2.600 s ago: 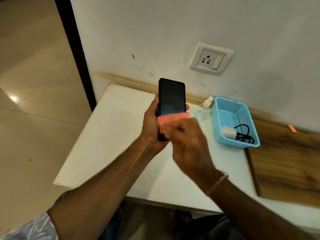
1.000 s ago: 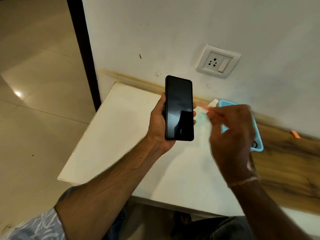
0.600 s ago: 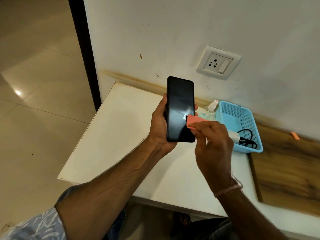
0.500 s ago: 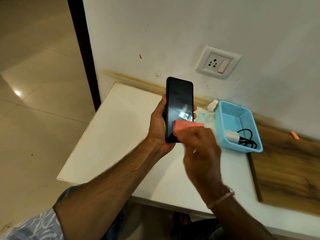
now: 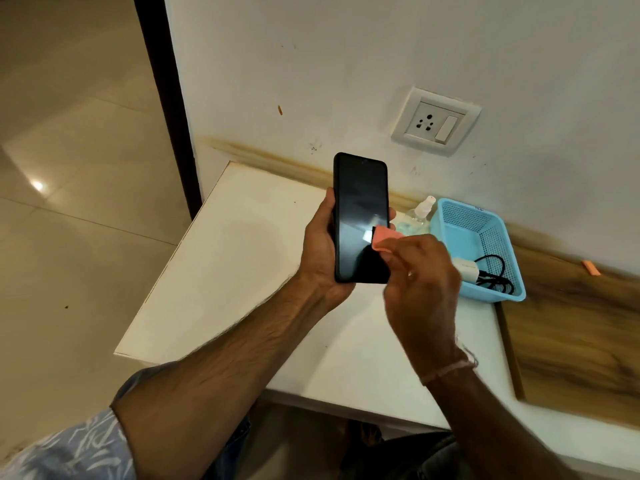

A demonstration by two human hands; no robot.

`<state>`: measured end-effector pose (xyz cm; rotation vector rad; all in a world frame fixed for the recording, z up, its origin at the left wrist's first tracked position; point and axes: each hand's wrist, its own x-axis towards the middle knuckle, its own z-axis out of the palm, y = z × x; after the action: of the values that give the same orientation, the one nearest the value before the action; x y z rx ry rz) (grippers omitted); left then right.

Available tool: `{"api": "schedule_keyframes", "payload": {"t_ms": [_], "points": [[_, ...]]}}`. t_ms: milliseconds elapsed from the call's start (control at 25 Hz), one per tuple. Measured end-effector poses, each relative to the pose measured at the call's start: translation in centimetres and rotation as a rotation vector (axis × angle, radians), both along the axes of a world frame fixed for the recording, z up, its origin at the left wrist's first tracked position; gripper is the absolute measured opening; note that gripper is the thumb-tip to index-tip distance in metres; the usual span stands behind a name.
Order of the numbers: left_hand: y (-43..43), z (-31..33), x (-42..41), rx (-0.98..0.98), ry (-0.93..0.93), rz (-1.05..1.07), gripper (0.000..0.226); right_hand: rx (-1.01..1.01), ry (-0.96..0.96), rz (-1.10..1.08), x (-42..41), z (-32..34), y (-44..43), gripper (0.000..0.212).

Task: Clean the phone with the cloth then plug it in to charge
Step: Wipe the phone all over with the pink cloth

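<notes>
Shifted rightward, your right hand (image 5: 420,282) pinches the small pink cloth (image 5: 383,238) against the flat black phone (image 5: 356,209) that your left hand (image 5: 320,251) grip steadies for wiping.

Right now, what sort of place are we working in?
Probably a room in a home: a white table against a painted wall with a socket, glossy floor tiles, and a blue basket holding a charger.

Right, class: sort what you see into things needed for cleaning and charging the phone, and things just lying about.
Needed: phone, cloth, charger, cable, socket.
Lying about: spray bottle, untouched; basket, merely holding charger and cable; orange scrap.
</notes>
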<state>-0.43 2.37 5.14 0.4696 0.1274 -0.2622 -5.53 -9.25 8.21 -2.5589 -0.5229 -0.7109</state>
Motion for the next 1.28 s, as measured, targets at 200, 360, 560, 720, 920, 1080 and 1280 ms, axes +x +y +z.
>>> {"api": "schedule_keyframes", "payload": {"t_ms": [200,360,560,720,920,1080,1280], "points": [[0.1,-0.1,0.1,0.021,0.014,-0.02,0.072,-0.035,0.006,0.065,-0.4,-0.4,0.6,0.026],[-0.1,-0.1,0.1,0.032,0.014,-0.026,0.072,-0.046,-0.007,0.061,-0.6,-0.6,0.8,0.026],[0.0,-0.3,0.2,0.029,0.004,-0.015,0.069,0.033,0.018,-0.039,-0.1,-0.2,0.1,0.018],[-0.1,-0.6,0.3,0.045,0.008,-0.023,0.072,-0.086,0.003,0.089,-0.3,-0.2,0.0,0.026],[-0.1,-0.8,0.3,0.039,0.016,-0.016,0.07,-0.084,-0.005,0.145,-0.7,-0.4,0.3,0.021],[-0.2,-0.8,0.4,0.061,0.022,-0.004,0.064,0.024,0.006,0.011,0.3,0.1,-0.4,0.016],[-0.3,-0.8,0.2,0.042,0.041,-0.011,0.068,-0.06,-0.053,0.089,0.1,-0.5,-0.5,0.015]]}}
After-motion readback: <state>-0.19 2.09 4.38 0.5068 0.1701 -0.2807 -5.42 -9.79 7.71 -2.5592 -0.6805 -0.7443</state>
